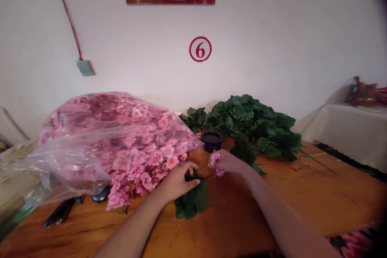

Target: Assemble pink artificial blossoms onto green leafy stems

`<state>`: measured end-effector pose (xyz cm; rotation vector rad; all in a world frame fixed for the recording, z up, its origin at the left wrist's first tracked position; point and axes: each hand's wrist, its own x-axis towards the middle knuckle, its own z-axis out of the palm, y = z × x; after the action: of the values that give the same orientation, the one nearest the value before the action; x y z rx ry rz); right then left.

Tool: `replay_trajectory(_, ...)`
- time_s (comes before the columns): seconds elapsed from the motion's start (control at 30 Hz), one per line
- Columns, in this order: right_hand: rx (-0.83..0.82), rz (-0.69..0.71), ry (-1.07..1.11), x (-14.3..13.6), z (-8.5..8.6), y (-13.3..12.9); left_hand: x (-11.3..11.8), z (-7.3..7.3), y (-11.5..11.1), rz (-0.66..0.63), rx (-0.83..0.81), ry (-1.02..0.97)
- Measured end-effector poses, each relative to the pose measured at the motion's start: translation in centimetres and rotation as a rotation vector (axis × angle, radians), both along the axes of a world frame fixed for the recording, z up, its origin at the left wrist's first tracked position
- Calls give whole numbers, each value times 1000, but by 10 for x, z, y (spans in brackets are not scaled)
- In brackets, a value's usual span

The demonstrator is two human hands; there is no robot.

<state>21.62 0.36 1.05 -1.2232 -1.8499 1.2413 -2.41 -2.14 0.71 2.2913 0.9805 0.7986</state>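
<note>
My left hand (178, 181) is curled around a sprig of artificial green leaves (195, 201), its broad leaves hanging below the thumb over the wooden table. My right hand (231, 162) is closed on a small pink artificial flower (215, 160), whose petals show at the fingertips. The two hands are a short way apart. Just behind my right hand stands a small dark blue pot (212, 140) with a black top and a lit red light. Loose pink flowers (145, 175) lie close to my left hand, spilling from a clear plastic bag (90, 137).
A large heap of green leaves (248, 117) covers the back right of the wooden table (302, 201). A black-handled tool (62, 211) and a dark rounded object (101, 194) lie at the left. Another cloth-covered table (347, 129) stands at the right. The wall is behind.
</note>
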Motion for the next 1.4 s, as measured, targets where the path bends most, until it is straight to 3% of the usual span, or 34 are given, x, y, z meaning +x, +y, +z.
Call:
replay_trajectory(0.13,12,-105,155,3,11,-5,-1,6,-1,-3,103,-42)
replay_trajectory(0.4,57,-170,538,14,12,-2,0,4,-4,49,-2,-205)
replay_trajectory(0.67,17,-162,604,17,10,0,4,-3,3,107,-7,-257)
replay_trajectory(0.83,-41,-240,602,15,10,1,5,-2,-1,52,-201,-425)
replay_trajectory(0.97,-85,-331,677,16,11,3,4,3,0,41,-504,-680)
replay_trajectory(1.1,-81,-260,806,19,14,2,-3,7,7,-52,-809,-712)
replay_trajectory(1.23,-108,-190,797,20,17,0,-10,6,16,-165,-905,-672)
replay_trajectory(1.4,-35,-240,696,17,19,0,-9,1,21,-55,-926,-645)
